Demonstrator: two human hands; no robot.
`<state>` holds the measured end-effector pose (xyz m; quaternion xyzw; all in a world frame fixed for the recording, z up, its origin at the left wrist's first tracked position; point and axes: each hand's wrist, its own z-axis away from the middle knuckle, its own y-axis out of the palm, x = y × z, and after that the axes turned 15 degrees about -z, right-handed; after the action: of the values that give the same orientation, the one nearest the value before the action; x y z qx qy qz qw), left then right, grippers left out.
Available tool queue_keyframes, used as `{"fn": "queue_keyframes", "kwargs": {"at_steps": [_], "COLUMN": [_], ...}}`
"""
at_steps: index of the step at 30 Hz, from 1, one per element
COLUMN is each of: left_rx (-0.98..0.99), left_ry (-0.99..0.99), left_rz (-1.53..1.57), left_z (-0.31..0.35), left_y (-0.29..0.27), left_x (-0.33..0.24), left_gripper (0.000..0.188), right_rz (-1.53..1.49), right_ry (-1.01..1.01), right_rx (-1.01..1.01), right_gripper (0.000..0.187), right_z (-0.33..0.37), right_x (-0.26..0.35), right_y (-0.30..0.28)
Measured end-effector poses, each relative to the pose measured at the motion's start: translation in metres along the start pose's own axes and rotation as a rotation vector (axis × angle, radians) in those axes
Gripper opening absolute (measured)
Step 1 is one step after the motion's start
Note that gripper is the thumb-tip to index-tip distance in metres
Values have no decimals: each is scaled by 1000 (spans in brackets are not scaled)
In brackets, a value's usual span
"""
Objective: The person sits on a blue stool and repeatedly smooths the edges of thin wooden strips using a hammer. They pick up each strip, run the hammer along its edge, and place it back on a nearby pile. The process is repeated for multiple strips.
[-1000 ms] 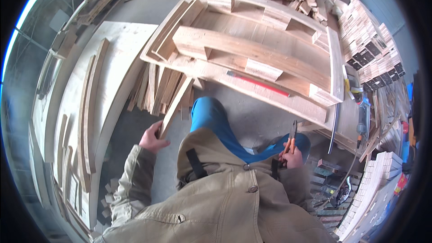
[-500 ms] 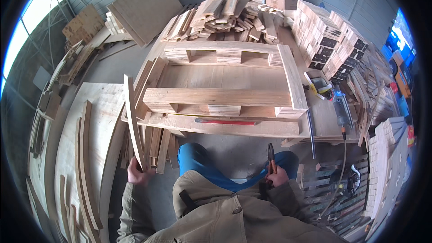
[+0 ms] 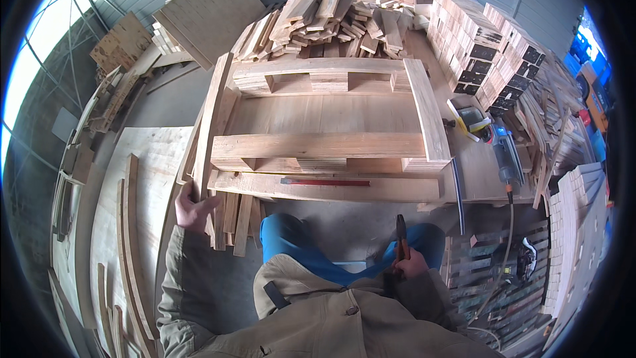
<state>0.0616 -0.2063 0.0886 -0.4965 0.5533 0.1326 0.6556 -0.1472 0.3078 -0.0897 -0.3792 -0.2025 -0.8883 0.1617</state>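
Observation:
My left hand [image 3: 194, 211] is closed on the near end of a long wooden board [image 3: 213, 119], its thumb stretched out. The board lies along the left side of a wooden pallet frame [image 3: 318, 146] on the workbench [image 3: 477, 179]. The frame has planks over stacked-ply blocks [image 3: 324, 166]. In front of my right thigh, my right hand [image 3: 412, 264] is wrapped round pliers [image 3: 401, 231], dark jaws upward. A slim red tool with a grey tip [image 3: 324, 182] rests on the plank at the frame's near edge.
A heap of short boards [image 3: 331, 23] lies behind the frame. Stacked blocks [image 3: 464, 40], a hose-fed tool [image 3: 507, 159] and a metal bar [image 3: 458, 195] are on the right. At left, long strips [image 3: 129, 245] lie on a plywood sheet [image 3: 159, 152]. Slatted wood [image 3: 490, 278] is low right.
My left hand has moved up and left, and the board has swung from steeply raised to lying along the frame's left side. My right hand stays nearly in place with the pliers.

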Motion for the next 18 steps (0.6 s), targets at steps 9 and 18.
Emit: {"fn": "queue_keyframes", "kwargs": {"at_steps": [9, 18], "left_rx": [146, 177], "left_ry": [-229, -229], "left_rz": [133, -3], "left_z": [-224, -383], "left_y": [58, 139], "left_x": [-94, -113], "left_gripper": [21, 31], "right_rz": [-147, -212], "right_ry": [176, 371], "right_rx": [65, 120], "right_gripper": [57, 60], "right_z": [-34, -59], "right_x": [14, 30], "right_y": [-26, -44]}}
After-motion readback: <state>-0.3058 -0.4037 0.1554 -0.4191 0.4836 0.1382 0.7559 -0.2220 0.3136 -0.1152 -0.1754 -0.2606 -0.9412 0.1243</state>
